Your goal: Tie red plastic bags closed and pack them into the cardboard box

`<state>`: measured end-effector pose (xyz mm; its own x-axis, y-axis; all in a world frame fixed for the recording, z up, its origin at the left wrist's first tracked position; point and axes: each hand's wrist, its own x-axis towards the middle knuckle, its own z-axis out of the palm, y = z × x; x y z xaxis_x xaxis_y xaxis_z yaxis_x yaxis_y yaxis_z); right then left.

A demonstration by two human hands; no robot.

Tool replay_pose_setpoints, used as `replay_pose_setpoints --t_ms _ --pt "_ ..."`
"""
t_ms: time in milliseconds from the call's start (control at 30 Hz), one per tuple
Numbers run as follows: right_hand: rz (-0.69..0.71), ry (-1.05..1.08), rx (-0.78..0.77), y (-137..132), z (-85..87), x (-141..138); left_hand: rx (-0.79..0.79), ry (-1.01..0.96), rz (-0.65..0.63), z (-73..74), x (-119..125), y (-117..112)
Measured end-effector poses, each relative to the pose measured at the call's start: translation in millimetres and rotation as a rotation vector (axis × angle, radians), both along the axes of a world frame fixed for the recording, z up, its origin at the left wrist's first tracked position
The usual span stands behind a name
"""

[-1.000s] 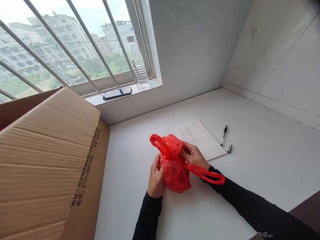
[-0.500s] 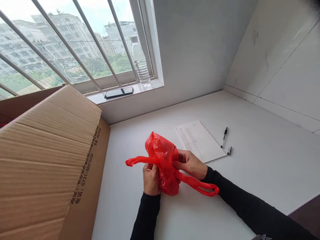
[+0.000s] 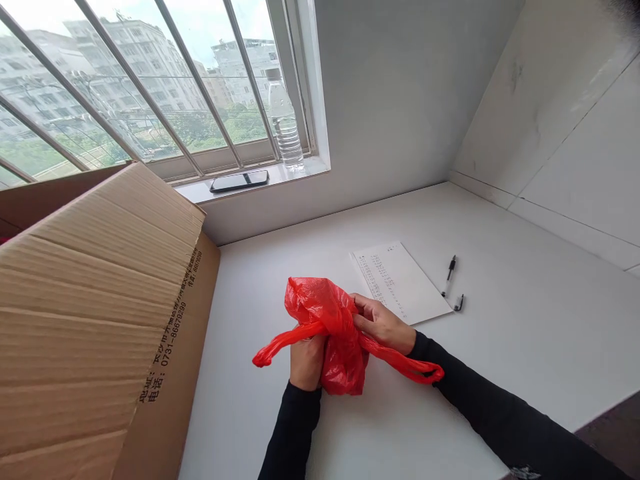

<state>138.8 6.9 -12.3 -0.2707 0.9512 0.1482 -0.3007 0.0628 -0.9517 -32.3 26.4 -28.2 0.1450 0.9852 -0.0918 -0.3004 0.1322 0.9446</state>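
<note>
A shiny red plastic bag is bunched between my two hands above the white table. Its two twisted handles stick out, one to the left and one to the lower right across my right sleeve. My left hand is closed on the bag's left side, its fingertips hidden under the handle and the plastic. From the right, my right hand grips the bag with thumb and bent fingers. Whatever is inside the bag cannot be made out.
At left stands an open cardboard box. Behind my right hand lie a written sheet of paper, a black pen and its cap. The windowsill holds a phone and a clear water bottle.
The bag's top has tipped lower and spread wider. Its left handle now droops downward, and my left thumb has slipped out of sight behind it. My right hand has barely moved.
</note>
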Motion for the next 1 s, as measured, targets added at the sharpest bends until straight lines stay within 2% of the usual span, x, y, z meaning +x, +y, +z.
replay_pose_setpoints --t_ms 267,367,500,633,700,867,1000 --pt "0.065 -0.043 -0.107 -3.7 4.8 3.5 -0.093 -0.163 0.108 12.2 2.3 -0.4" --pt "0.051 -0.144 -0.072 -4.6 2.7 3.3 -0.115 -0.238 0.057 17.6 1.3 -2.1" --pt "-0.080 -0.121 -0.024 -3.2 -0.9 3.8 -0.106 -0.300 -0.052 21.5 1.0 -4.6" --pt "-0.194 -0.021 -0.043 -1.9 -2.5 5.3 -0.066 -0.208 -0.295 24.6 -2.0 -3.8" --pt "-0.221 0.009 -0.056 -1.4 -3.6 4.8 -0.046 -0.162 -0.361 26.6 -3.9 -2.7" --pt "-0.265 0.017 -0.106 0.0 -3.0 3.5 0.027 -0.075 -0.391 26.7 -4.7 -2.5" --pt "-0.237 0.047 -0.114 -0.9 5.4 5.1 -0.003 -0.062 -0.357 20.2 -1.6 -4.0"
